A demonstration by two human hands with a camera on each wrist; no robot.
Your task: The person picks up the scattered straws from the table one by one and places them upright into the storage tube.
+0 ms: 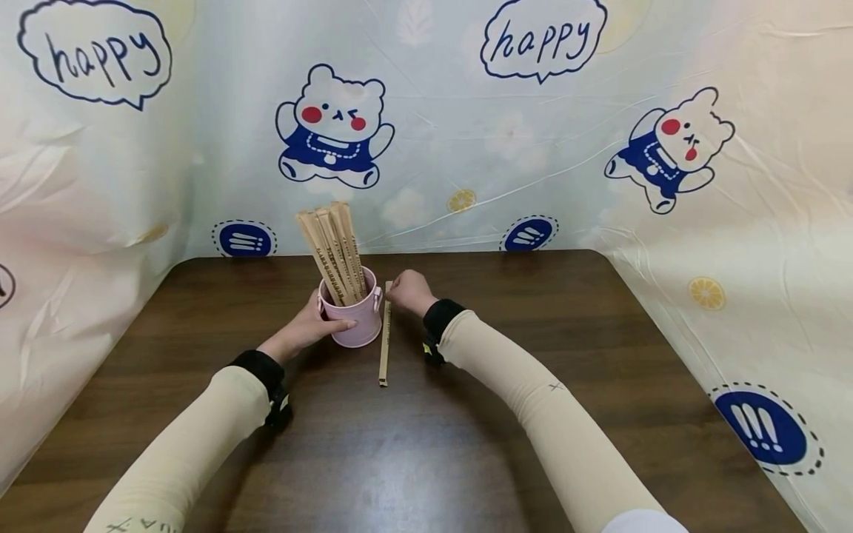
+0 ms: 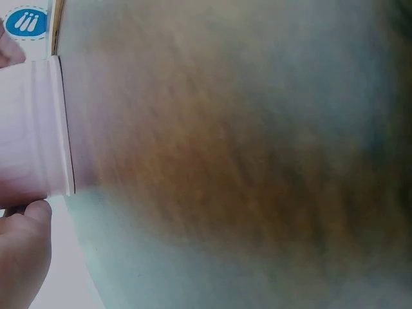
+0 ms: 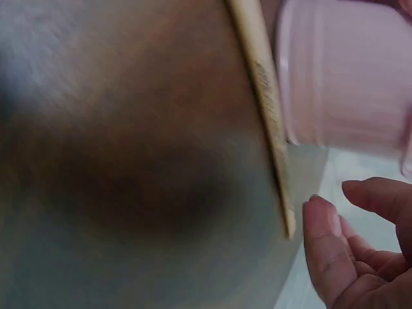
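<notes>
A pink bucket stands upright on the table, holding several tan sticks with dark print that look like wrapped disposable chopsticks. My left hand grips the bucket from the left, its thumb across the front; the fingers behind are partly hidden. One more such stick lies flat just right of the bucket, pointing away from me. By its far end is my right hand. In the right wrist view, that hand has thumb and forefinger parted, with the stick lying beside the fingertips, apart from them.
The brown table ends at a patterned cloth backdrop with cartoon bears, which also hangs along both sides. Wrist straps with small cameras sit at both sleeve ends.
</notes>
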